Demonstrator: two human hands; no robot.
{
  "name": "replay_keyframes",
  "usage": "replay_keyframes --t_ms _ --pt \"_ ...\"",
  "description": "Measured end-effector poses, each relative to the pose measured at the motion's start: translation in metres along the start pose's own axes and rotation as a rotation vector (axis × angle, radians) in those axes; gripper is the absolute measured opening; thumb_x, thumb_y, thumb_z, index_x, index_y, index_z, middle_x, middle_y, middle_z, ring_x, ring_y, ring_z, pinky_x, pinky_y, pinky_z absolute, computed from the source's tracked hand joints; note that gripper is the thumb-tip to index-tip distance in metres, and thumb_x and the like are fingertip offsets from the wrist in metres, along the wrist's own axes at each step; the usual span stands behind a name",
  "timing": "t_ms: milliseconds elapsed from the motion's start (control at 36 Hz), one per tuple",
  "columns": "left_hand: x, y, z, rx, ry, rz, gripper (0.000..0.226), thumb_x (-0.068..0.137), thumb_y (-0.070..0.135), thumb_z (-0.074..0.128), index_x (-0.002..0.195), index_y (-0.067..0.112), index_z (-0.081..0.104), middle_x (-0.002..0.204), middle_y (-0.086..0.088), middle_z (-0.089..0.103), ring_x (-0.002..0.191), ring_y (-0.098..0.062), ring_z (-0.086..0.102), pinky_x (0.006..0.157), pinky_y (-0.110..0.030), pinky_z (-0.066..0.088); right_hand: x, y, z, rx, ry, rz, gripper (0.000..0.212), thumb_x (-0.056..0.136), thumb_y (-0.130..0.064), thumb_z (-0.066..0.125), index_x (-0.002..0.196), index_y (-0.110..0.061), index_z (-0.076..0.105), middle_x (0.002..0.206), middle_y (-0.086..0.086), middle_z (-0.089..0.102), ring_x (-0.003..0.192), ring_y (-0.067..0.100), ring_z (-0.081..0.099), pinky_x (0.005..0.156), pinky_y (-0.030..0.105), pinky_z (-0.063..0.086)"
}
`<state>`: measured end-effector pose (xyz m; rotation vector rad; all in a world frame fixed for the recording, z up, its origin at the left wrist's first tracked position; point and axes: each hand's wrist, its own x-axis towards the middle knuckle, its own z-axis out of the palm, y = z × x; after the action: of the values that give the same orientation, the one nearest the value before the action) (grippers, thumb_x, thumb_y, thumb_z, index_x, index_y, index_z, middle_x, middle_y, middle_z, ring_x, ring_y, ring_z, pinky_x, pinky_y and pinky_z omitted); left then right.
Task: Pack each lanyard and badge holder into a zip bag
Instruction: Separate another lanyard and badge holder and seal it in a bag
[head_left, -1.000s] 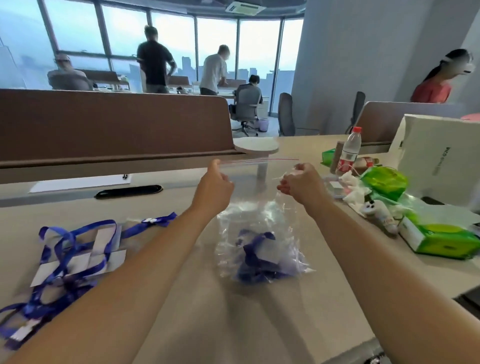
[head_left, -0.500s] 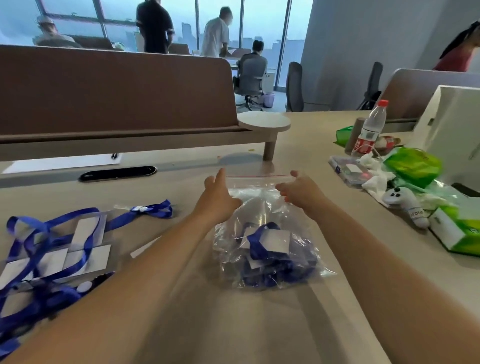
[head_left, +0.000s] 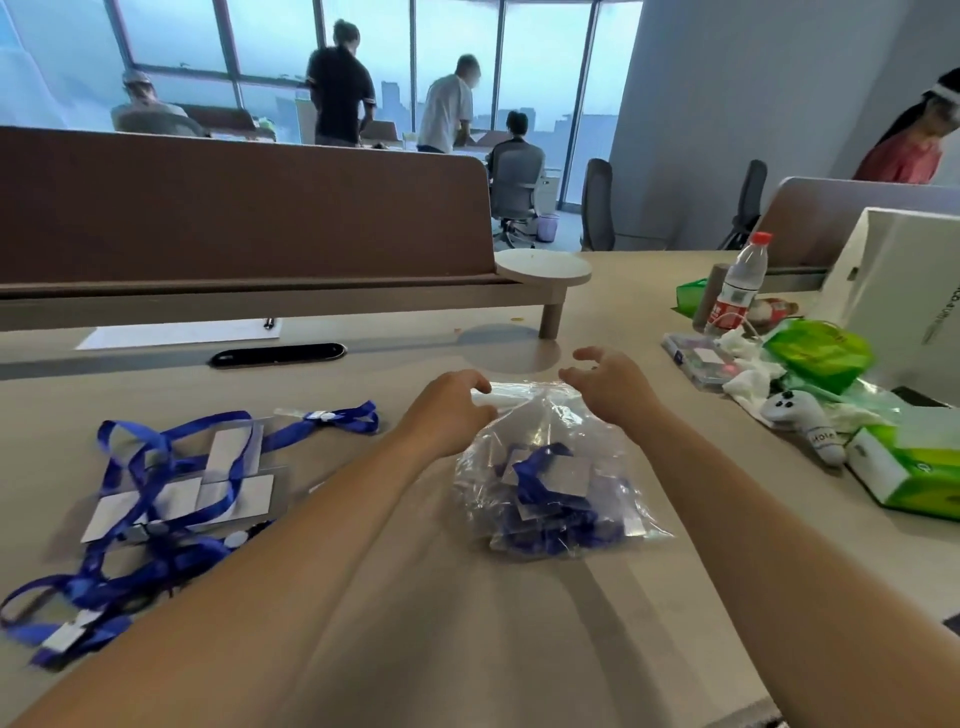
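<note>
Zip bag packed with lanyards lay on the desk; loose lanyards left, water bottle and tissue box right. Curled left hand covered its mouth, grip unclear; right hand hovered empty, fingers relaxed.

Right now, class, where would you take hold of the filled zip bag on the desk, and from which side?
I'd pinch the zip bag by its flat, empty top strip, coming from above at the far end. The lanyards bulge at the near end, so the strip is thinnest there.
</note>
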<state>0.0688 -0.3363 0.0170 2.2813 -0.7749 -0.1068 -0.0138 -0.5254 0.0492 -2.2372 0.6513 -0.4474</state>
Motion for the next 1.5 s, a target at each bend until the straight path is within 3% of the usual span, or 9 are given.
replay_keyframes --t_ms 167,556,722,861,972,1139,1306,1417,1500 --pt "-0.032 -0.008 -0.029 0.05 0.047 -0.018 0.032 0.094 0.027 0.06 0.125 0.018 0.062 0.127 0.0 0.062 0.111 -0.017 0.058 0.089 -0.029 0.046 -0.036 -0.035 0.017 0.028 -0.009 -0.112 0.043 0.094 -0.028 0.063 0.133 -0.011 0.06 0.129 0.006 0.064 0.106 0.02 0.06 0.084 0.026 0.039" --pt "-0.107 -0.064 -0.092 0.218 -0.001 -0.218 0.023 0.093 0.034 0.06 0.104 0.016 0.068 0.104 -0.004 0.068 0.096 -0.023 0.064 0.091 -0.039 0.053 -0.087 -0.087 0.114 -0.046 -0.144 -0.228 0.031 0.096 -0.027 0.058 0.123 -0.015 0.066 0.123 0.003 0.066 0.108 0.02 0.059 0.092 0.031 0.046" --pt "-0.11 -0.079 -0.094 0.343 -0.154 -0.256 0.023 0.09 0.037 0.064 0.103 0.018 0.061 0.09 0.002 0.061 0.081 -0.015 0.058 0.07 -0.029 0.046 -0.078 -0.087 0.14 -0.095 -0.206 -0.232 0.027 0.097 -0.024 0.055 0.119 -0.015 0.067 0.12 0.003 0.066 0.099 0.015 0.056 0.083 0.027 0.041" --pt "-0.111 -0.08 -0.087 0.353 -0.188 -0.256 0.044 0.086 0.043 0.07 0.123 0.02 0.06 0.106 0.0 0.06 0.098 -0.02 0.059 0.089 -0.033 0.05 -0.073 -0.089 0.152 -0.103 -0.217 -0.234 0.027 0.097 -0.02 0.053 0.116 -0.013 0.07 0.118 0.003 0.067 0.096 0.015 0.056 0.081 0.026 0.04" --pt "-0.115 -0.067 -0.088 0.412 -0.235 -0.196 0.021 0.089 0.038 0.069 0.1 0.042 0.052 0.099 0.003 0.048 0.099 -0.019 0.055 0.096 -0.036 0.048 -0.072 -0.087 0.16 -0.117 -0.215 -0.214 0.025 0.095 -0.021 0.053 0.11 -0.013 0.071 0.113 0.005 0.07 0.098 0.021 0.061 0.08 0.029 0.044" --pt "-0.11 -0.067 -0.088 0.413 -0.297 -0.279 0.041 0.089 0.04 0.069 0.126 0.031 0.053 0.124 -0.009 0.058 0.11 -0.027 0.058 0.094 -0.037 0.049 -0.076 -0.082 0.163 -0.13 -0.199 -0.215 0.024 0.096 -0.019 0.052 0.105 -0.007 0.071 0.106 0.007 0.07 0.095 0.022 0.062 0.083 0.035 0.05" --pt "-0.097 -0.09 -0.077 0.343 -0.23 -0.433 0.072 0.074 0.056 0.077 0.125 0.01 0.056 0.108 -0.006 0.063 0.096 -0.022 0.061 0.087 -0.034 0.052 -0.078 -0.082 0.158 -0.101 -0.186 -0.219 0.019 0.095 -0.02 0.055 0.102 -0.013 0.071 0.099 0.0 0.066 0.088 0.017 0.058 0.074 0.028 0.042" --pt "-0.094 -0.096 -0.076 0.249 -0.17 -0.401 0.055 0.083 0.043 0.073 0.123 0.01 0.055 0.104 -0.006 0.063 0.093 -0.019 0.06 0.081 -0.031 0.05 -0.08 -0.084 0.156 -0.083 -0.174 -0.237 0.017 0.096 -0.02 0.056 0.102 -0.015 0.071 0.094 -0.004 0.063 0.077 0.008 0.054 0.064 0.023 0.041" --pt "-0.095 -0.102 -0.083 0.092 -0.08 -0.335 0.033 0.088 0.037 0.069 0.106 0.012 0.055 0.092 -0.002 0.06 0.078 -0.013 0.056 0.064 -0.024 0.044 -0.083 -0.085 0.154 -0.064 -0.155 -0.24 0.018 0.097 -0.019 0.055 0.105 -0.015 0.07 0.097 -0.003 0.063 0.085 0.014 0.056 0.075 0.026 0.041"
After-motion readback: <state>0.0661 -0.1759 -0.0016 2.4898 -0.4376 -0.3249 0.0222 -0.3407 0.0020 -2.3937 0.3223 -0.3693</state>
